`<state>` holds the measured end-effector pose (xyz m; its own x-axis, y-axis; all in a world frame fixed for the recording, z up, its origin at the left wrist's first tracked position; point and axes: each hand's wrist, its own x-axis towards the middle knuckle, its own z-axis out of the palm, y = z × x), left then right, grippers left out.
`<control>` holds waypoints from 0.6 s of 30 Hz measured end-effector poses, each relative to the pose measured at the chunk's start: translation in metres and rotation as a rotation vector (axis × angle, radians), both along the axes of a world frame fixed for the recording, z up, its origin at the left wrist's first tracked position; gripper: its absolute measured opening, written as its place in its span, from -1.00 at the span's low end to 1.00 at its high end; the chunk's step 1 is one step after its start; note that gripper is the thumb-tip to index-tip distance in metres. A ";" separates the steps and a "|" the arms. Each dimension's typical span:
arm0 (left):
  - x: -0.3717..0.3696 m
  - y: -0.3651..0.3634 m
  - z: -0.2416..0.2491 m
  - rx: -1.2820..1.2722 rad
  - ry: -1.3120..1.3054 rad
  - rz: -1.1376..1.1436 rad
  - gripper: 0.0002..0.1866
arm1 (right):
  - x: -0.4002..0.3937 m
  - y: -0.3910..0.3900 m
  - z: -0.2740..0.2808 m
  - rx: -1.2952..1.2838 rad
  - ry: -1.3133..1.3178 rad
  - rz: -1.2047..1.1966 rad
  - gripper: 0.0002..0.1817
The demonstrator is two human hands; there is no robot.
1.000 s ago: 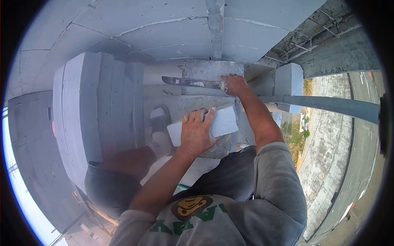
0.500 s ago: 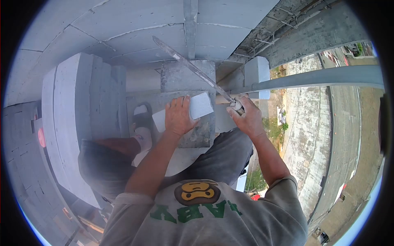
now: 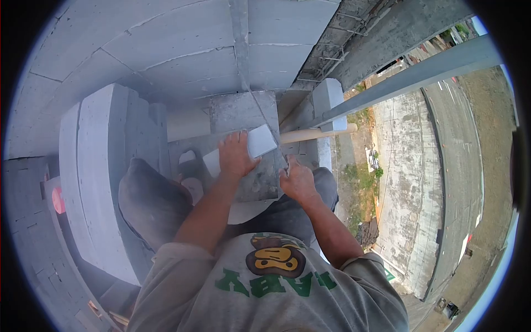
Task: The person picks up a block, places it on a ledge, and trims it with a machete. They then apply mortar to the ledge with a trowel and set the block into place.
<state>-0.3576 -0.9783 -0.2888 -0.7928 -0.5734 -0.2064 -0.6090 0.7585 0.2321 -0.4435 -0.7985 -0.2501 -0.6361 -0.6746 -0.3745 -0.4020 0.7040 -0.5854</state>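
My left hand (image 3: 237, 156) is wrapped over a small pale lightweight concrete block (image 3: 262, 142) and presses on it. The block lies on a larger, dusty grey block (image 3: 257, 188) between my knees. In my right hand (image 3: 299, 180) is the handle of a machete, mostly hidden by the fingers. Its long, narrow blade (image 3: 264, 118) shows nearly edge-on, pointing up and away, and runs right alongside the block's right end.
Tall pale blocks (image 3: 99, 177) stand to my left. A block wall (image 3: 188, 66) rises ahead. A round pole (image 3: 318, 134) and a grey metal beam (image 3: 409, 80) extend to the right, where the open side drops to ground and a road far below.
My right hand has moved left and down, bringing the machete from a raised slant across the view to the block's right end. My left hand stays on the block.
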 end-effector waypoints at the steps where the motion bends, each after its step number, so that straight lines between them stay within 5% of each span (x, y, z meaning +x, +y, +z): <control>1: 0.001 0.000 -0.001 -0.003 -0.004 -0.003 -0.01 | 0.003 -0.003 -0.010 0.046 0.020 -0.002 -0.54; 6: 0.003 0.001 -0.002 -0.015 -0.011 0.007 0.00 | 0.003 -0.008 -0.009 0.119 0.007 -0.032 -0.55; 9: -0.001 -0.002 0.001 -0.004 -0.006 0.020 -0.01 | -0.002 -0.009 0.032 -0.033 -0.017 -0.041 -0.54; 11: 0.001 0.000 -0.003 -0.009 0.030 0.022 -0.03 | 0.003 -0.013 0.070 -0.357 0.050 -0.136 -0.54; 15: 0.000 -0.002 -0.002 -0.020 0.048 0.028 -0.03 | 0.006 -0.014 0.054 -0.526 0.035 -0.160 -0.54; 17: 0.001 0.000 -0.002 0.010 0.040 0.021 -0.02 | 0.006 -0.007 -0.018 0.038 0.065 -0.039 -0.55; 18: 0.002 0.002 -0.002 0.003 0.045 0.015 -0.02 | 0.004 -0.003 -0.029 0.032 0.070 -0.045 -0.55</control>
